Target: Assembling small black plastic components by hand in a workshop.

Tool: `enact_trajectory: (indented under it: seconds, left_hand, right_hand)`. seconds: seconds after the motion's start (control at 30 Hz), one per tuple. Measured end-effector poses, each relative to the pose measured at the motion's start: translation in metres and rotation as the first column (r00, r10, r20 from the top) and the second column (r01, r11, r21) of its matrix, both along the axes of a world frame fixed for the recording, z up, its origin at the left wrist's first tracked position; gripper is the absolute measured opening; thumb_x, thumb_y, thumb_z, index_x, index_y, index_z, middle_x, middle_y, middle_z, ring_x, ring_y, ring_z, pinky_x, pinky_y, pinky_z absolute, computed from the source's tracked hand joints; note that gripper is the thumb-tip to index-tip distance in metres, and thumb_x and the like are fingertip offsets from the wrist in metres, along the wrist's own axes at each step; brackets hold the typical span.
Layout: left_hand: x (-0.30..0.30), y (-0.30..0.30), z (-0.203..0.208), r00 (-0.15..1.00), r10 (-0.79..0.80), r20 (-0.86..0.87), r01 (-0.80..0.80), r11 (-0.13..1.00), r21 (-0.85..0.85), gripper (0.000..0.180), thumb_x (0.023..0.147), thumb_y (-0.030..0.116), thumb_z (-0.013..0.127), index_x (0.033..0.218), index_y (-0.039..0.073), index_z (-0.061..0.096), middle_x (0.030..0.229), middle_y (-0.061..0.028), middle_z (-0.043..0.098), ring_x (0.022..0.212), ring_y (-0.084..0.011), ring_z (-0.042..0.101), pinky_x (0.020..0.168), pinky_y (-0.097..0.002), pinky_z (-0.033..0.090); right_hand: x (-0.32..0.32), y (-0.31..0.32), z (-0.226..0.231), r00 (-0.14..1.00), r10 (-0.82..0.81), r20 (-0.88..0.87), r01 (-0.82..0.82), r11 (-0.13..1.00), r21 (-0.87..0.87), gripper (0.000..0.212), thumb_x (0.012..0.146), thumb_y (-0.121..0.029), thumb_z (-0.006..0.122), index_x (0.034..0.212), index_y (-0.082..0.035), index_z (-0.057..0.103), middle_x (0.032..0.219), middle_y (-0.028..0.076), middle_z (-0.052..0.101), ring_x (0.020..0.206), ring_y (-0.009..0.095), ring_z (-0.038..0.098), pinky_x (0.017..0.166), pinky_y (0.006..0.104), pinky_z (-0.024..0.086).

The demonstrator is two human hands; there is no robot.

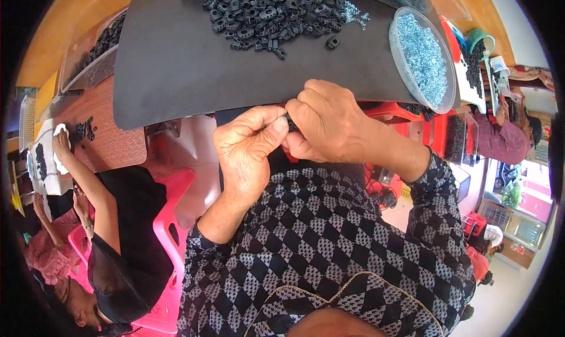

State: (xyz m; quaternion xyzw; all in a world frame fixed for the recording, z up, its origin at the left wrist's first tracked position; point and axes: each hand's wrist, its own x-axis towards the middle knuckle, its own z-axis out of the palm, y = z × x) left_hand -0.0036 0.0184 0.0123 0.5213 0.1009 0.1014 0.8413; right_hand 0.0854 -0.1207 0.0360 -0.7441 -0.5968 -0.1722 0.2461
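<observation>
Just past the near edge of the dark table, my left hand [248, 145] and my right hand [329, 124] meet fingertip to fingertip. Both are closed in a pinch around a small black plastic piece [291, 125], mostly hidden by the fingers. A big heap of black plastic cord-lock parts [276, 13] lies at the far side of the table, and one loose part [333, 42] sits apart from it. Small metal springs [355, 13] are scattered at the heap's right edge. To the right, a round clear tub [395, 51] holds many more springs.
The dark tabletop [170, 66] ends in front of me. At left, a co-worker in black sits on a pink chair [176, 219] beside a brown table [118, 143] with black parts. Clear bins [88, 72] of parts stand far left. Other people work at right.
</observation>
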Motion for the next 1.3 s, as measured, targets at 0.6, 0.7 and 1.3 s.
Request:
enact_trajectory:
  seconds: [0.6,0.7,1.3]
  left_hand:
    - [-0.028,0.038,0.138,-0.065,0.057,0.996,-0.253,0.965,-0.072,0.022,0.088,0.021,0.053,0.073,0.009,0.044,0.063,0.0031,0.037,0.048,-0.0080,0.032,0.052,-0.0209,0.035]
    - [-0.022,0.039,0.133,-0.167,0.020,0.986,-0.164,0.985,-0.048,0.025,0.089,0.023,0.051,0.069,0.010,0.041,0.063,0.0036,0.037,0.049,-0.0076,0.034,0.051,-0.0207,0.033]
    - [-0.026,0.046,0.124,0.035,-0.198,0.979,-0.420,0.887,0.195,0.026,0.090,0.028,0.050,0.070,0.014,0.042,0.069,0.0053,0.043,0.053,-0.0057,0.042,0.057,-0.0227,0.032]
  right_hand:
    - [0.065,-0.058,0.046,0.820,-0.539,-0.192,0.571,0.790,0.223,0.037,0.070,-0.002,0.062,0.107,-0.006,0.061,0.071,0.004,0.050,0.057,0.011,0.048,0.053,0.0265,0.041]
    - [0.100,-0.076,0.073,0.739,-0.659,-0.139,0.665,0.680,0.308,0.032,0.067,-0.008,0.060,0.098,-0.001,0.065,0.067,0.014,0.057,0.057,0.020,0.056,0.056,0.0306,0.046]
    - [0.147,-0.092,0.080,0.730,-0.619,0.289,0.552,0.784,0.283,0.029,0.072,-0.018,0.062,0.097,-0.002,0.063,0.080,0.020,0.061,0.077,0.035,0.059,0.068,0.0414,0.048]
